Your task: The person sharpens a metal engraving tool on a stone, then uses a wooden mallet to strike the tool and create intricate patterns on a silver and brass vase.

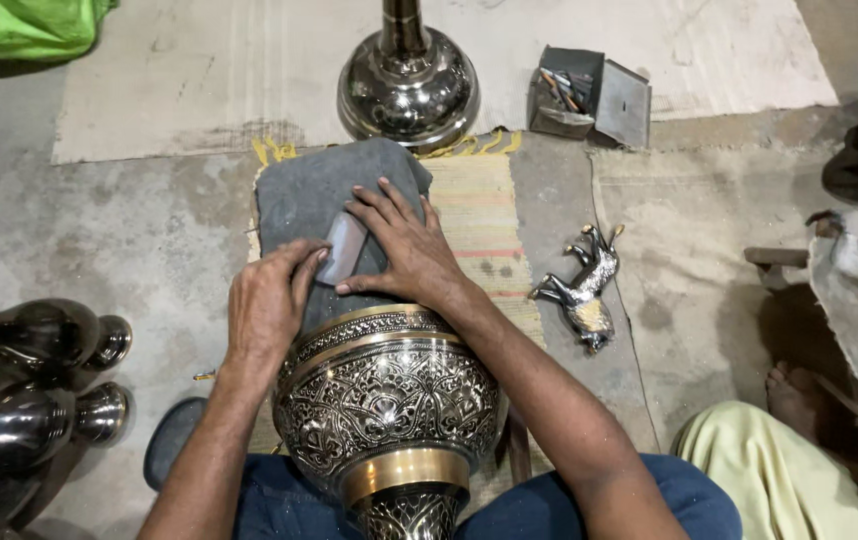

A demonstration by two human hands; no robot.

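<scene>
A large engraved metal vase (389,400) with gold bands lies across my lap, its mouth pointing away from me. Just beyond its rim a folded grey cloth (309,195) rests on a striped mat (484,235). A small flat grey stone (342,248) lies on the cloth. My left hand (267,300) touches the stone's near left edge with its fingertips. My right hand (404,250) presses flat on the stone's right side and the cloth, fingers spread.
A polished metal vase base (409,85) stands at the back. An open grey box of small tools (589,95) sits to its right. A metal horse figurine (584,290) lies right of the mat. Dark polished vases (39,385) lie at left. Another person's foot (794,395) shows at right.
</scene>
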